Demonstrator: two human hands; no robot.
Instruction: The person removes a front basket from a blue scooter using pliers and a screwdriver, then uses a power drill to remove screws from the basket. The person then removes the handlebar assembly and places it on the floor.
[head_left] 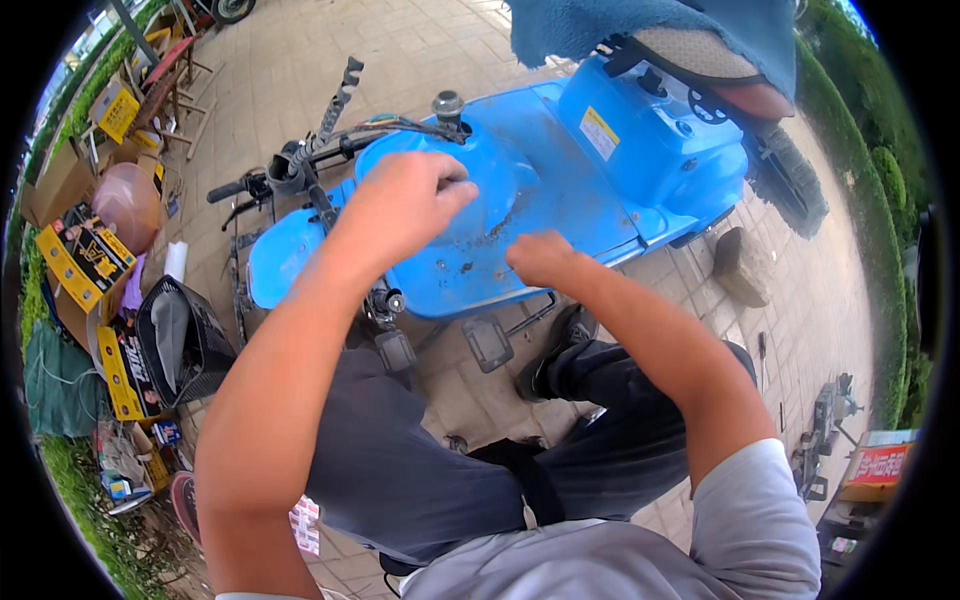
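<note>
A blue three-wheeler or scooter body (545, 125) stands in front of me, its flat footboard dusty and scattered with dark crumbs of dirt. Above its front cowl is my left hand (420, 195), fingers curled in and thumb close to them. Lower and to the right, my right hand (542, 258) is closed over the near part of the footboard. Whatever either hand may hold is hidden. Past my left hand, a bundle of bare wires (395, 122) runs by the steering column top (448, 106). The handlebar (235, 188) lies across the front end, near the blue front fender (283, 258).
A stone block (742, 265) lies by the rear wheel (785, 180). The seat (690, 52) carries a blue cloth (560, 28). Cardboard boxes (88, 255) and a black crate (185, 340) crowd the left. Metal tools (825, 425) lie on the paving at right.
</note>
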